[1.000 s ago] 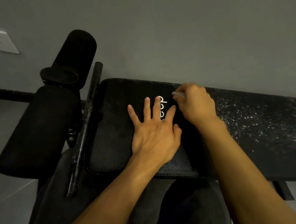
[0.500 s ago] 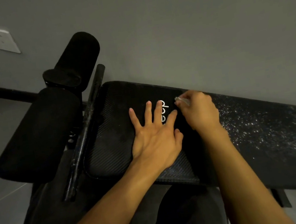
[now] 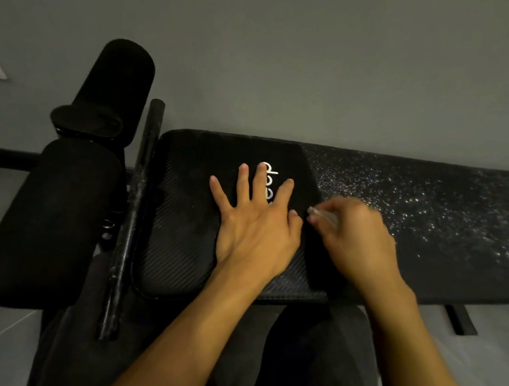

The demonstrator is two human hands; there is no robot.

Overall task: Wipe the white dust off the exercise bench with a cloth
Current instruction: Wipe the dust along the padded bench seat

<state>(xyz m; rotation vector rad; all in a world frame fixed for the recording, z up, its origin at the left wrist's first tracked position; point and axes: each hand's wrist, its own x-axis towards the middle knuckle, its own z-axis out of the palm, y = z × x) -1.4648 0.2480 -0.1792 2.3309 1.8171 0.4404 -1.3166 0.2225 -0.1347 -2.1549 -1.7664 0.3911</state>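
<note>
Bench (image 3: 452, 245) dusty; left hand (image 3: 256, 235) flat, fingers spread; right hand (image 3: 355, 234) curled, gripping pale cloth (image 3: 324, 215).

The exercise bench (image 3: 187, 236) runs along the wall (image 3: 324, 50) behind it, with foam rollers (image 3: 46, 224) and a bar (image 3: 138, 217) at its left end, the left hand (image 3: 256, 235) flat on its pad, the right hand (image 3: 355, 237) just right of that, pinching a cloth (image 3: 322, 214), and dust (image 3: 447, 207) lying further right.

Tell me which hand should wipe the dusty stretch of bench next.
Right, probably. The right hand grips the cloth right beside the white dust on the bench; the left hand lies flat on the seat pad, holding nothing.
</note>
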